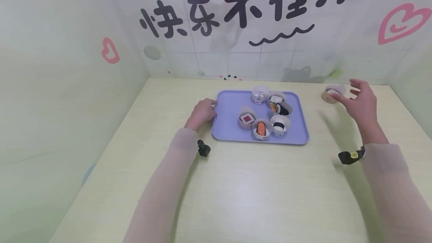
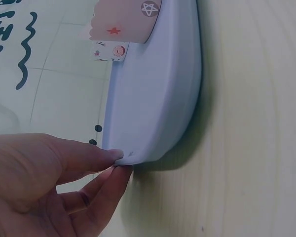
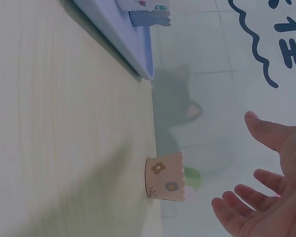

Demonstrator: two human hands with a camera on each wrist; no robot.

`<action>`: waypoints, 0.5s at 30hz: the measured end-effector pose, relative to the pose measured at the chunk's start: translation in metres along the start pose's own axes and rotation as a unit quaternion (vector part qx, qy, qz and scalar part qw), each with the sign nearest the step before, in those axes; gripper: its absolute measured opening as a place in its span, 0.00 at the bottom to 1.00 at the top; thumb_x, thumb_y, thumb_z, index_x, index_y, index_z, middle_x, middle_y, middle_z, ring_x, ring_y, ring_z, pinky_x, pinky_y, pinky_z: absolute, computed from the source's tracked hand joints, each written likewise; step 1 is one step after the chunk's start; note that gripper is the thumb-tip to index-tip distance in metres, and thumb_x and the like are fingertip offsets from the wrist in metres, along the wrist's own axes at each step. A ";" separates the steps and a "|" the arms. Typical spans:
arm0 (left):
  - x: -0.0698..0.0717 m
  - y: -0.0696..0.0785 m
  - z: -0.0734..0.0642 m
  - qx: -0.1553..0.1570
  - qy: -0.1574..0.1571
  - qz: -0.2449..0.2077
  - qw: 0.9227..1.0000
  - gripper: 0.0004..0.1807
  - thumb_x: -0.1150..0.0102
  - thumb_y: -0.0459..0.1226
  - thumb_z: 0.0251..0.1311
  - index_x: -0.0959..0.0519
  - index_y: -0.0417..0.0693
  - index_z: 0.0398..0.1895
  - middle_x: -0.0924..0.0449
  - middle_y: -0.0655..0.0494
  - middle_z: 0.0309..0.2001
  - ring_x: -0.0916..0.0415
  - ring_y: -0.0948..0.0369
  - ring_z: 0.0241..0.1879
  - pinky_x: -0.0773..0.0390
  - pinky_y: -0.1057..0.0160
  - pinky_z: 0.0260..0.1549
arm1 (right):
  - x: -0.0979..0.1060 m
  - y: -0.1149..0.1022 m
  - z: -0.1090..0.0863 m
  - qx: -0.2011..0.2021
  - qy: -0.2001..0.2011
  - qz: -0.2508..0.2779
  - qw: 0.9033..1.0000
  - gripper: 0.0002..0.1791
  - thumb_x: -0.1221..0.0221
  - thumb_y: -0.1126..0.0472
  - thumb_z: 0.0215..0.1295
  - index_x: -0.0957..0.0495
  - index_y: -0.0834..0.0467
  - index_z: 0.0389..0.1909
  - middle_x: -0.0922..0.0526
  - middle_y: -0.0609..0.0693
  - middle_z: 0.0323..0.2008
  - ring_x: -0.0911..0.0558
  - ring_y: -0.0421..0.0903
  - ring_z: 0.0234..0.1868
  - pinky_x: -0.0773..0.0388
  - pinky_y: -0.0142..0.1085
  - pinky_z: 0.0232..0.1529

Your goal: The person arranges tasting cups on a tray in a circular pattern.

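My left hand (image 1: 201, 113) is at the left side of a lavender-blue tray (image 1: 227, 104). In the left wrist view its thumb lies over the rim with fingers beneath, pinching the edge. Several paper baking cups holding toy sushi stand on the tray, among them an orange-topped piece (image 1: 261, 128) and a square roll with a red centre (image 1: 247, 118). At the far right, my right hand (image 1: 364, 102) hovers by a tan paper cup (image 3: 165, 177) with something white inside. The right wrist view shows its fingers spread, apart from the cup, which stands upright on the table.
The pale wooden table (image 1: 253, 190) meets a printed white wall sheet (image 1: 216, 63) just behind the tray and lone cup. Pale green side walls (image 1: 60, 85) bound the table left and right. A small black wrist camera (image 1: 203, 148) sits on the left wrist.
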State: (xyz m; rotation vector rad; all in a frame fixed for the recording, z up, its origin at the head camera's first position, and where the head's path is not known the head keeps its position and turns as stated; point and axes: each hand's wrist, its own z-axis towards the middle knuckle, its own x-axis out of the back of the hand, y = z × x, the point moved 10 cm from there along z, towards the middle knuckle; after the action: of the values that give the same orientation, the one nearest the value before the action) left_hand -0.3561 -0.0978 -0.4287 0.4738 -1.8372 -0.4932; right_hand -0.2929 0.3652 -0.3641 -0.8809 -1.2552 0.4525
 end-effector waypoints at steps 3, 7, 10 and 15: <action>-0.001 -0.001 0.000 0.002 0.000 -0.001 1.000 0.34 0.45 0.28 0.62 0.35 0.47 0.74 0.21 0.49 0.35 0.27 0.61 0.29 0.25 0.68 0.29 | -0.001 0.007 0.004 -0.009 0.002 -0.002 1.000 0.50 0.43 0.38 0.66 0.52 0.60 0.78 0.49 0.63 0.78 0.42 0.63 0.76 0.36 0.57 0.72; -0.001 -0.001 0.000 0.005 -0.004 -0.004 1.000 0.34 0.46 0.28 0.62 0.36 0.47 0.74 0.22 0.49 0.34 0.28 0.61 0.28 0.25 0.68 0.28 | -0.003 0.014 0.008 -0.023 0.004 0.001 1.000 0.51 0.43 0.38 0.66 0.53 0.61 0.78 0.49 0.63 0.78 0.42 0.63 0.76 0.36 0.58 0.72; -0.002 -0.001 0.000 0.008 -0.007 -0.007 1.000 0.35 0.45 0.28 0.62 0.36 0.48 0.74 0.22 0.49 0.34 0.29 0.61 0.28 0.26 0.68 0.28 | -0.004 0.020 0.011 -0.036 0.006 0.010 0.999 0.51 0.43 0.38 0.66 0.53 0.61 0.78 0.49 0.62 0.78 0.42 0.62 0.77 0.36 0.56 0.72; -0.001 -0.002 0.001 0.009 -0.006 -0.005 1.000 0.35 0.45 0.28 0.62 0.36 0.48 0.74 0.22 0.49 0.34 0.29 0.62 0.27 0.26 0.68 0.28 | -0.009 0.028 0.015 -0.057 0.003 0.026 0.998 0.51 0.42 0.39 0.66 0.54 0.60 0.78 0.51 0.61 0.79 0.44 0.60 0.78 0.37 0.52 0.74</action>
State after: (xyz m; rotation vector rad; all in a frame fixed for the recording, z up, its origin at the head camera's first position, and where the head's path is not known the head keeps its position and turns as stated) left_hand -0.3569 -0.0986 -0.4311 0.4926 -1.8536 -0.4876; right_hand -0.3057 0.3804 -0.3909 -1.0134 -1.2644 0.4227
